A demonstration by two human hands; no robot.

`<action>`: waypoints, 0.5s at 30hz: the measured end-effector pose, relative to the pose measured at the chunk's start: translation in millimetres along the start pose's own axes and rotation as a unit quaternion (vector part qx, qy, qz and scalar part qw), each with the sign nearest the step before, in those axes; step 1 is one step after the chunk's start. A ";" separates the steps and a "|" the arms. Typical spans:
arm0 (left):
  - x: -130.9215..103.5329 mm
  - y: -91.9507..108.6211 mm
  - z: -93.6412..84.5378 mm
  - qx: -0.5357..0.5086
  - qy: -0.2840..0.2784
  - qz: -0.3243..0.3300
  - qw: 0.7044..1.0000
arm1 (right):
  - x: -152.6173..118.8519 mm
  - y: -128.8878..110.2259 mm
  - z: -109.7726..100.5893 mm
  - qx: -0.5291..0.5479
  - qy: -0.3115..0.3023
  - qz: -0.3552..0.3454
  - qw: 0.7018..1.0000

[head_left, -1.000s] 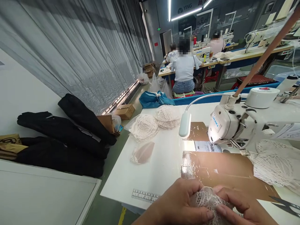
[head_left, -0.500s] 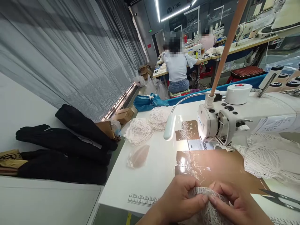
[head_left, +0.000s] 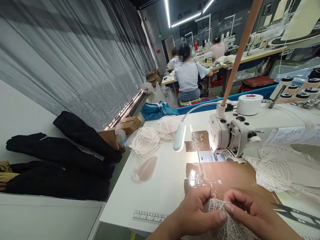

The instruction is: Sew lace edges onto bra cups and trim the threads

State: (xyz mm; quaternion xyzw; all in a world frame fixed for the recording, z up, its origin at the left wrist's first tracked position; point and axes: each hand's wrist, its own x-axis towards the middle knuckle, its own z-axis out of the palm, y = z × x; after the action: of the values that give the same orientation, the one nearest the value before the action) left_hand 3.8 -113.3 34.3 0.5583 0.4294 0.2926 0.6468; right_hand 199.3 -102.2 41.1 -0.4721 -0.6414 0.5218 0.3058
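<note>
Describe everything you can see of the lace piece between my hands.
The lace piece is off-white openwork, its fine crossing strands thin and soft-looking. Your left hand and right hand pinch it near its upper edge; below them it spreads down and out of the picture, so its full shape cannot be told. It is nearer you than the brown sheet.

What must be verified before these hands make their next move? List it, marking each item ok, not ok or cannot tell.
1. Left hand on the lace piece: ok, thumb and fingers pinch it.
2. Right hand on the lace piece: ok, pinching it beside the left hand.
3. Lace piece clear of the sewing machine: ok, held in front of it.
4. Black scissors shut: not ok, blades apart on the table.
5. Lace piece's lower end: cannot tell, it runs past the picture's bottom edge.
</note>
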 end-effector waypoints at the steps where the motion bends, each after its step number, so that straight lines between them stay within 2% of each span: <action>1: 0.6 -0.5 -0.8 -0.028 -0.011 -0.005 1.000 | 0.0 -1.0 -2.1 -0.005 0.005 -0.004 1.000; 4: 3.4 -2.2 -0.7 -0.091 -0.013 -0.011 0.996 | 0.7 -2.5 -7.5 -0.008 0.012 -0.009 1.000; 8: 12.3 -5.8 8.5 -0.165 0.031 -0.014 0.986 | 7.2 1.4 -6.9 0.013 0.017 0.022 1.000; 11: 18.6 -7.2 11.1 -0.238 0.064 -0.053 0.968 | 14.4 9.5 -4.1 0.046 -0.004 0.040 0.998; 13: 17.8 -2.4 2.2 -0.257 0.103 -0.071 0.958 | 17.5 15.8 -7.4 0.092 -0.001 0.036 0.995; 15: 12.5 9.1 -16.1 -0.230 0.163 -0.051 0.958 | 18.1 21.8 -18.3 0.123 0.031 0.035 0.991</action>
State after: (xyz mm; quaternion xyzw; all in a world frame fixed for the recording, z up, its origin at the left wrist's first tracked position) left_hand -3.7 -93.2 40.1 0.3164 0.4782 0.4371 0.6929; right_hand 215.1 -78.3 23.3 -0.4691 -0.5457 0.5921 0.3629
